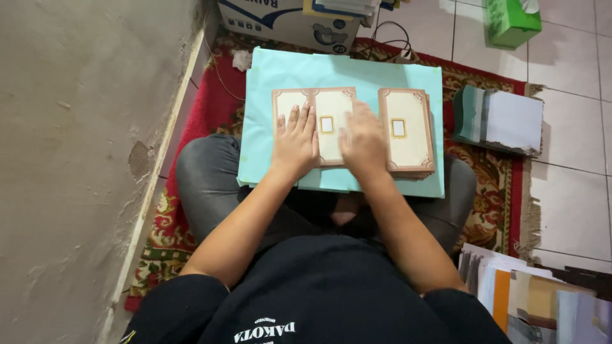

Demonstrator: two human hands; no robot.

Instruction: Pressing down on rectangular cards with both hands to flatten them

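A cream card (329, 124) with a brown ornate border and a small gold-framed window lies flat on a stack of light blue paper sheets (344, 73) across my lap. My left hand (296, 141) presses flat on its left half, fingers slightly apart. My right hand (364, 143) lies flat on the card's right edge and looks blurred. To the right sits a stack of matching cream cards (407, 130), untouched, about a finger's width from my right hand.
A concrete wall (76, 159) runs along the left. A red patterned rug (491, 159) lies under me. A pile of white and green paper (500, 120) sits to the right, a green box (511, 22) at the back right, a cardboard box (287, 22) behind, mixed paper stacks (535, 299) at lower right.
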